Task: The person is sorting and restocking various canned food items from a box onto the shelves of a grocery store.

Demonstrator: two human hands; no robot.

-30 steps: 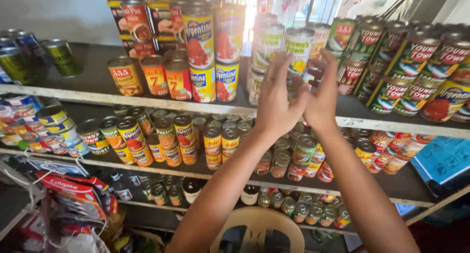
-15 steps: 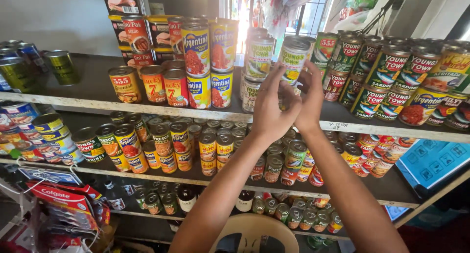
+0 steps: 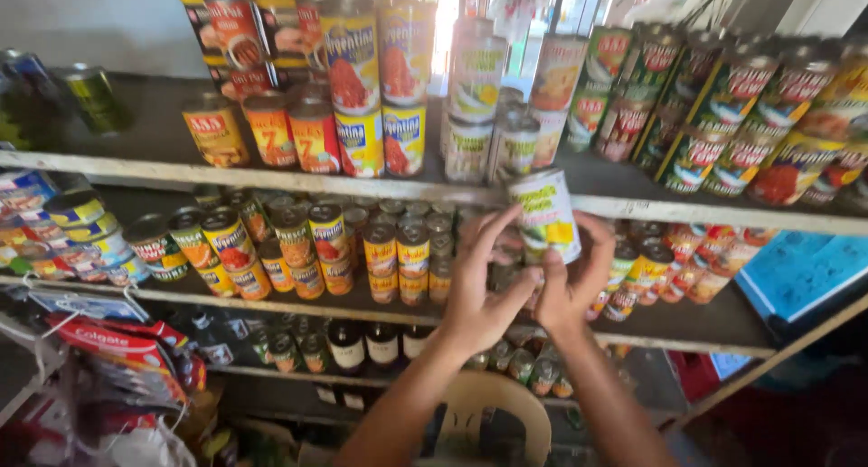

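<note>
In front of the upper shelf (image 3: 271,172), both hands are on one can (image 3: 545,216): right hand (image 3: 579,282) fingers curl round it, left hand (image 3: 477,291) fingertips press its side, stacked tins (image 3: 380,96) behind.

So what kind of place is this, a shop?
Most likely a small grocery shop. Wooden shelves hold rows of stacked tins, packets hang at the lower left, and both hands hold one pale tin.

small shop: shelves (image 3: 271,170) packed with stacked canned goods (image 3: 362,96)
</note>
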